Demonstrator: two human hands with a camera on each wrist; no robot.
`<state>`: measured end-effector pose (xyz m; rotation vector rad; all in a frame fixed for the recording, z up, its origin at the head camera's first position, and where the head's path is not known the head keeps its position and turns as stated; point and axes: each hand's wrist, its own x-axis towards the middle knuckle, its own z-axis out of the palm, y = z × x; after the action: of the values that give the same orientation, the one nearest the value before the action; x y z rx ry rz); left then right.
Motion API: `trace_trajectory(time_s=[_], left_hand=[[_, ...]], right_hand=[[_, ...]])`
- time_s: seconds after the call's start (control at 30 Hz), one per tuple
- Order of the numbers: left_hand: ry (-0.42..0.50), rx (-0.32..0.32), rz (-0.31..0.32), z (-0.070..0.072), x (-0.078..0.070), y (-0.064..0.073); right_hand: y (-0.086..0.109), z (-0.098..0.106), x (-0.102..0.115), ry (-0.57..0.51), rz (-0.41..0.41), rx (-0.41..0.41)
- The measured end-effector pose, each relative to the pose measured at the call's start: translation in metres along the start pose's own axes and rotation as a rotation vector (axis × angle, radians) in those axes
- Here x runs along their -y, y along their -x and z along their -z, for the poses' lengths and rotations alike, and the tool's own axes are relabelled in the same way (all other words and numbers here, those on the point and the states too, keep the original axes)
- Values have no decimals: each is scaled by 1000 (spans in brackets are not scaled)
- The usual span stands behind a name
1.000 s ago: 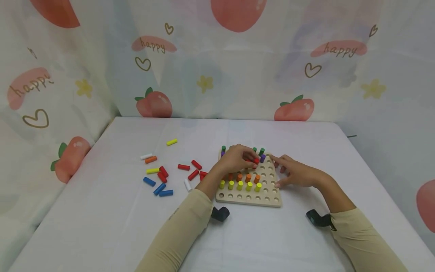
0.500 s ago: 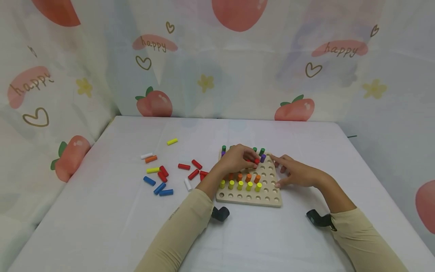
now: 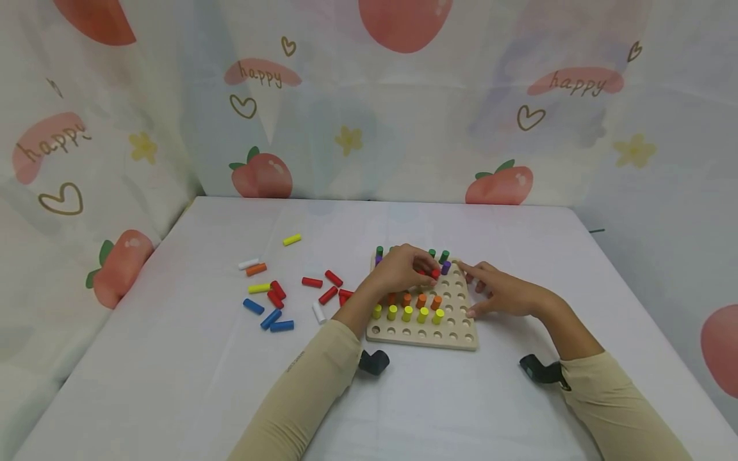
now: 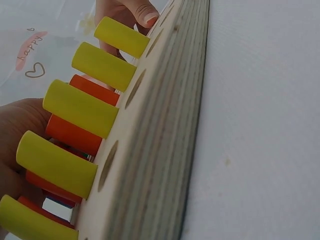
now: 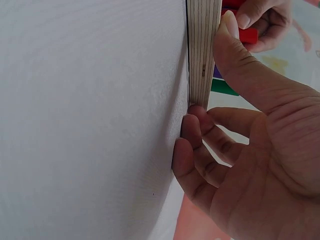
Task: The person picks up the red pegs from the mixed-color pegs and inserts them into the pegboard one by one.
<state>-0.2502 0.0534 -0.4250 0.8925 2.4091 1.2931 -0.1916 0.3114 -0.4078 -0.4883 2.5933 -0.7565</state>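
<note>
A wooden pegboard (image 3: 423, 339) stands on the table with yellow pegs (image 3: 407, 314) and orange pegs (image 3: 421, 300) upright in its nearer rows. Over its farther rows my left hand (image 3: 399, 269) pinches a red peg (image 3: 435, 273) between thumb and fingers, beside a purple peg (image 3: 446, 267). That hand hides part of the red row. My right hand (image 3: 507, 291) rests against the board's right side, the thumb on the edge and the index fingertip at the far corner. In the right wrist view its other fingers (image 5: 192, 160) bend loosely near the tabletop.
Left of the board lie loose red pegs (image 3: 312, 282), blue pegs (image 3: 270, 319), white pegs (image 3: 319, 313), an orange peg (image 3: 256, 270) and yellow pegs (image 3: 291, 239). Green pegs (image 3: 444, 257) stand along the board's back row. A patterned cloth (image 3: 369, 128) hangs behind the table.
</note>
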Motion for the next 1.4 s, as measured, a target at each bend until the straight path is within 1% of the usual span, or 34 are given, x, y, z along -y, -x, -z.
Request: trace_trajectory(time_s=[0.53, 0.83, 0.93, 1.07, 1.17, 1.27, 1.4], left_hand=[[-4, 6, -3, 1, 1, -1], [-11, -6, 17, 0, 1, -2], [-24, -7, 22, 0, 0, 0], [-44, -24, 37, 0, 0, 2], [-51, -36, 35, -1, 0, 3], [-66, -24, 32, -1, 0, 5], [-75, -1, 12, 0, -2, 9]], right_hand=[[0, 0, 1, -1, -6, -4], [0, 2, 1, -7, 0, -7], [-1, 1, 1, -7, -2, -5], [-1, 1, 2, -7, -1, -1], [-2, 1, 3, -7, 0, -2], [-2, 1, 3, -9, -6, -2], [0, 2, 3, -14, -10, -3]])
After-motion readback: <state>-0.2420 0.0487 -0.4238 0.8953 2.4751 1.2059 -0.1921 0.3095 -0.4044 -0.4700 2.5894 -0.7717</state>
